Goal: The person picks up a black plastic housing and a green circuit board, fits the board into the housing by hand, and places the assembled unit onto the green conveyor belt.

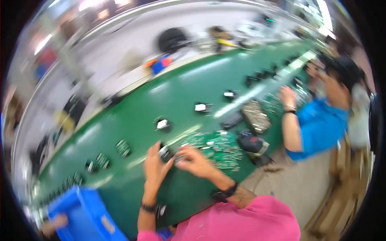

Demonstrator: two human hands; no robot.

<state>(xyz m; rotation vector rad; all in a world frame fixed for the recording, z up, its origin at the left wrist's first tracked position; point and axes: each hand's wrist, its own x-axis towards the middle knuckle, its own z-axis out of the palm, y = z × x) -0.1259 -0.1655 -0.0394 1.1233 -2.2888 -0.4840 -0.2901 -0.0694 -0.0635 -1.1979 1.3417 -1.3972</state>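
the left hand (153, 166) grips a dark part (165, 153) over the worktop (183, 195), left of the green boards (223, 150), and should steady it while the right hand (195, 161), its hold too blurred to tell, works gently

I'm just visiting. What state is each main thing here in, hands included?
Left hand: holding the small dark unit.
Small dark unit: held, details blurred.
Right hand: fingers bent beside the unit; grip too blurred to tell.
Green circuit boards: loosely heaped.
White-topped units: spaced apart.
Blue bin: open-topped.
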